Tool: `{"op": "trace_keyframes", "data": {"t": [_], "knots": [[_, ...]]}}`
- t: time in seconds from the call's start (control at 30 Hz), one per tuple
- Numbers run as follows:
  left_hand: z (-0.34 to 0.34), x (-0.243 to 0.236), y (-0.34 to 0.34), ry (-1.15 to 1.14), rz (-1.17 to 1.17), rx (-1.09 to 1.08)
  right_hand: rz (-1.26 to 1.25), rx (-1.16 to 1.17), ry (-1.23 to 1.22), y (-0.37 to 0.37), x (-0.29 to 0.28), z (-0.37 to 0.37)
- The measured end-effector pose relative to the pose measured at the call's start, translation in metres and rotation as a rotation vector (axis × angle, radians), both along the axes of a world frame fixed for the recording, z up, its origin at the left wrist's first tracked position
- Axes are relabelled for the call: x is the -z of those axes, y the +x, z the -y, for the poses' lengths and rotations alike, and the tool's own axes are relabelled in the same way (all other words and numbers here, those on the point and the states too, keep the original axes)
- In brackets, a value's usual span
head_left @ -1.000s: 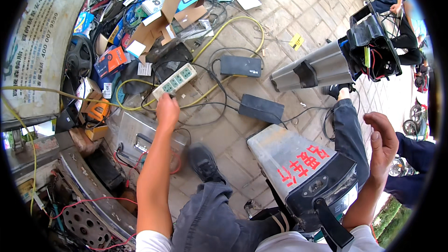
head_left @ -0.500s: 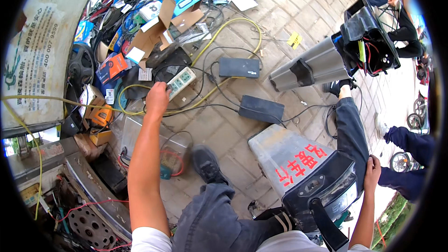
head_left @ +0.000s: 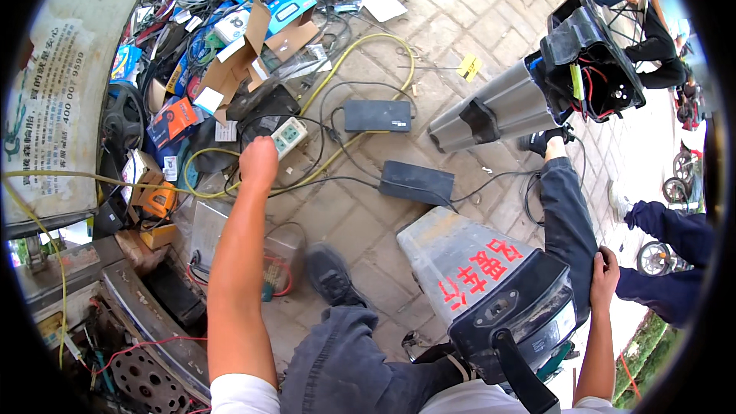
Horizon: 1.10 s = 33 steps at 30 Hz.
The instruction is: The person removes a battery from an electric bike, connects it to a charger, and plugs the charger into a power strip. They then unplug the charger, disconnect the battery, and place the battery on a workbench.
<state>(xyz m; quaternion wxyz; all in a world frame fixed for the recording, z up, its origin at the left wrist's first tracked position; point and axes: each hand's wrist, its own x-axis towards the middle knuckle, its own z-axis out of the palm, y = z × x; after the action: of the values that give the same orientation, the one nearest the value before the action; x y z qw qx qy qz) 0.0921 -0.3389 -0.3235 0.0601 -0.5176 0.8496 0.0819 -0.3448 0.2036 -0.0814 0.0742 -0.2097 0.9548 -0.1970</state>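
Cream plastic frames the green sockets of a power strip [head_left: 290,136] lying slantwise on the brick paving [head_left: 353,218] in the head view. The left hand [head_left: 258,161] covers its lower-left end, knuckles upward, while the far end stays bare. The fingers are hidden beneath, so I cannot tell how narrow that grip is or what it holds.

The right hand [head_left: 605,276] rests against a dark trouser leg [head_left: 567,211] near the knee, its fingers loosely curved and its grip holding nothing.

To the right of the strip lie two black power bricks, the upper one [head_left: 377,116] and the lower one [head_left: 416,183], well apart from both hands. A grey case [head_left: 441,249] with red lettering and a black handle stands between the person's legs. Beyond it, a long silver case [head_left: 491,119] shows red wires in its open black end. A yellow cable [head_left: 61,174] runs toward the strip from the left. Above the left hand, an open cardboard box [head_left: 238,61] sits among heaped clutter, near an orange box [head_left: 172,123].
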Motion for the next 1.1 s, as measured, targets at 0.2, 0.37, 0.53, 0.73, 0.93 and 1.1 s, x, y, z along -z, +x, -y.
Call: {"op": "trace_keyframes", "data": {"t": [0.2, 0.37, 0.53, 0.73, 0.93, 1.1], "knots": [[0.001, 0.018, -0.003, 0.018, 0.049, -0.140, -0.021, 0.029, 0.037, 0.002, -0.004, 0.009], [0.003, 0.020, -0.010, -0.022, 0.085, -0.106, -0.084, -0.023, 0.044, 0.003, 0.000, 0.015], [-0.007, 0.027, -0.003, -0.080, 0.089, -0.091, -0.091, -0.029, 0.028, 0.007, 0.006, 0.008], [-0.027, -0.010, -0.028, -0.219, 0.144, -0.066, -0.100, -0.045, 0.038, 0.005, 0.014, 0.005], [-0.107, -0.024, -0.030, 0.002, -0.270, 0.029, -0.055, -0.001, 0.025, 0.007, 0.013, 0.009], [-0.200, -0.019, -0.003, 0.748, -0.383, -0.071, -0.059, -0.032, 0.009, 0.001, 0.019, 0.001]]}}
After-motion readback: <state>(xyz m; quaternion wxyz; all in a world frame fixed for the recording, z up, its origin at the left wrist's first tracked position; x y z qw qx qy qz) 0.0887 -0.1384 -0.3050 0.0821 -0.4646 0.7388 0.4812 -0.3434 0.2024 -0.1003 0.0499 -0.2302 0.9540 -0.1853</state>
